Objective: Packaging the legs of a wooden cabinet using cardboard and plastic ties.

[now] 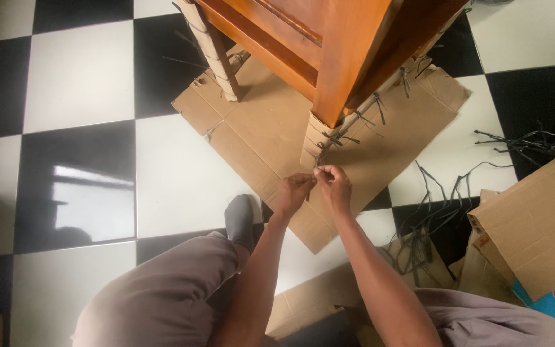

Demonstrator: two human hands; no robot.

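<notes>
My left hand (295, 190) and my right hand (335, 184) meet fingertip to fingertip at the foot of a wooden table leg (340, 71). Both pinch a thin dark string (318, 168) that hangs from the cardboard wrap (319, 137) around the bottom of that leg. Several more dark string ties (380, 106) bind cardboard along the leg and the rail behind it. The table stands on a flattened cardboard sheet (271, 135) on the floor.
A second wrapped leg (216, 58) stands at the back left. Loose dark strings (528, 142) lie on the black and white tiles at the right. Cardboard pieces (537, 222) are stacked at the right edge, more (309, 299) between my knees. My socked foot (240, 218) rests near the sheet.
</notes>
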